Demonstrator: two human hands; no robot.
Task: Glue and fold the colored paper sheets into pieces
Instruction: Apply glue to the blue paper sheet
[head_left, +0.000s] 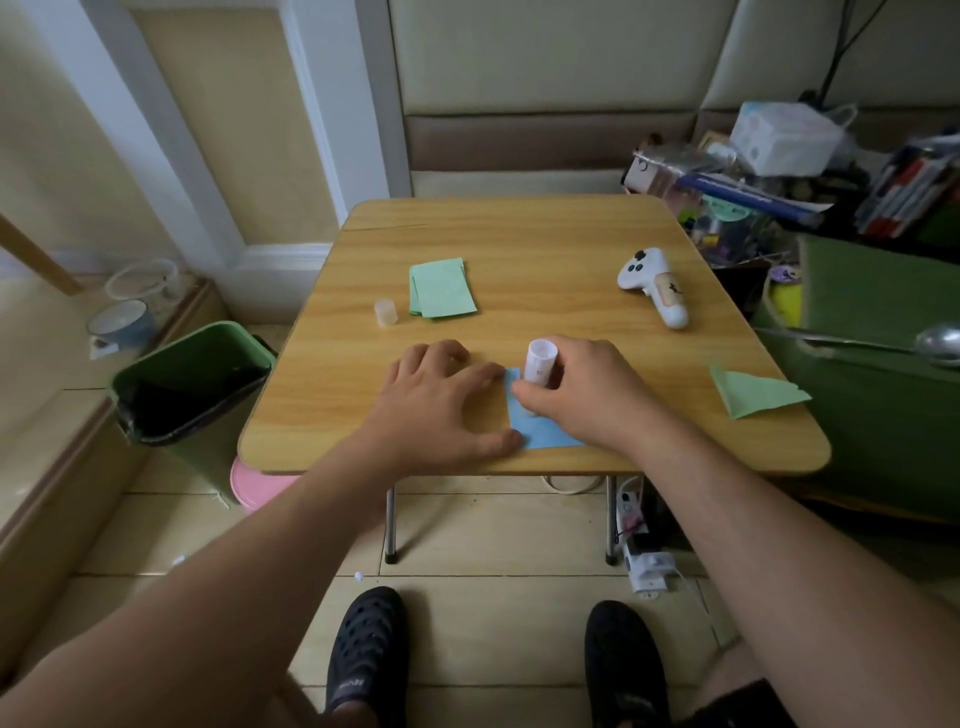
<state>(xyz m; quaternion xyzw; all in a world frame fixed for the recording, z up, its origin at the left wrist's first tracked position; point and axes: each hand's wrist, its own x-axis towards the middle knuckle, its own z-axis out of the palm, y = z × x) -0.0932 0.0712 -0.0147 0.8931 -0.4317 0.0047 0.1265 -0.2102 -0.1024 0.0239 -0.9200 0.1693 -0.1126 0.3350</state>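
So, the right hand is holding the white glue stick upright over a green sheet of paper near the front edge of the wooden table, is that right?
Not quite: the sheet is blue, not green. The head view shows the right hand holding the white glue stick upright over a blue sheet of paper near the front edge of the wooden table. The green paper sheets lie farther back.

View: head camera, looking forward and down, wide-angle
Nearness: table (545, 244) close, just beyond the fingers (457, 358)
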